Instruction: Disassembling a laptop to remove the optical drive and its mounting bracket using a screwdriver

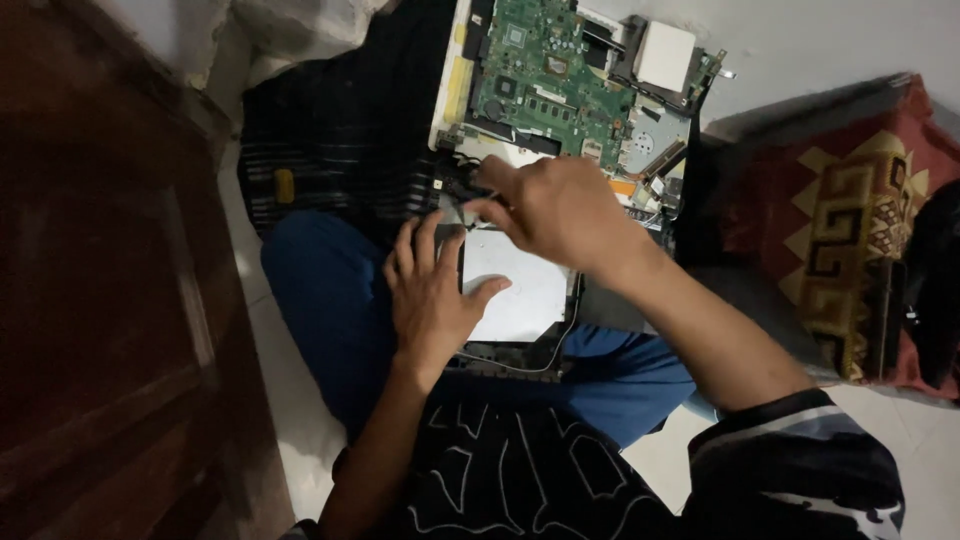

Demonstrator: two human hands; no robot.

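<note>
An opened laptop base lies across my lap with its green circuit board [550,75] exposed. My left hand [432,295] rests flat on the laptop's edge beside a white rectangular panel [515,290]. My right hand [555,210] hovers over the board's near edge, fingers pinched on a small dark part or tool that is mostly hidden. A thin cable [560,345] loops around the white panel. A white square component [665,55] sits at the board's far right.
A dark striped cloth [340,130] lies under the laptop with a small yellow object [285,185] on it. A patterned red cushion [850,230] is at the right. A dark wooden door or cabinet [100,300] fills the left. White tile floor [290,400] shows below.
</note>
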